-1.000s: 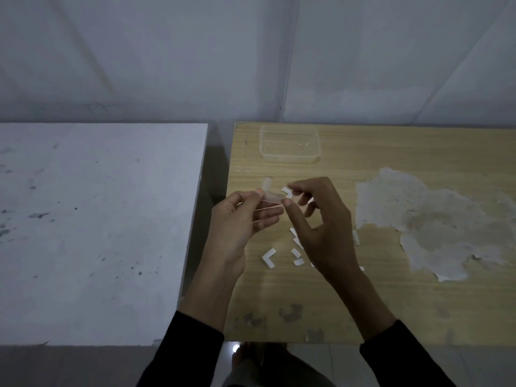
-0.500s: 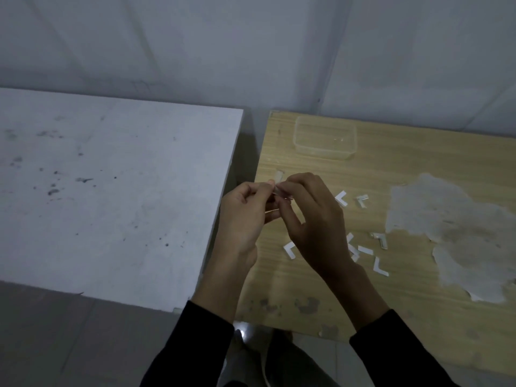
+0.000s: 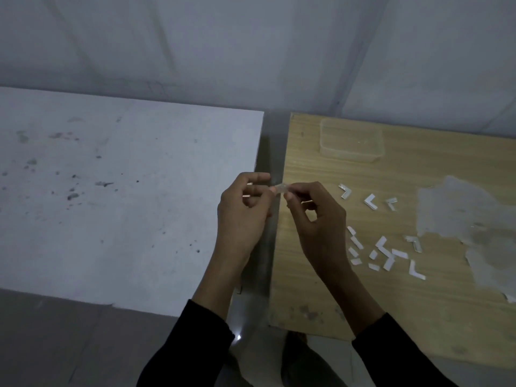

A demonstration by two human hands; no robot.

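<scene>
Both hands meet above the gap between two tables. My left hand [image 3: 245, 208] and my right hand [image 3: 315, 216] pinch a small pale translucent piece [image 3: 280, 188] between their fingertips; its exact shape is hard to tell. A second small white bit shows inside my left hand's curled fingers. Several small white L-shaped pieces [image 3: 370, 201] lie on the wooden table [image 3: 418, 174], some right of my right hand, more in a loose cluster [image 3: 382, 252] lower down.
A clear plastic container [image 3: 351, 141] stands at the wooden table's far left corner. A worn grey patch [image 3: 469, 219] covers the table's right side. A white, speckled table [image 3: 125, 196] lies to the left, with a narrow gap [image 3: 265, 247] between the two.
The camera has turned left, so the wooden table has slid right in view. The two hands have stayed together, now pinching the small piece over the gap rather than over the wood.
</scene>
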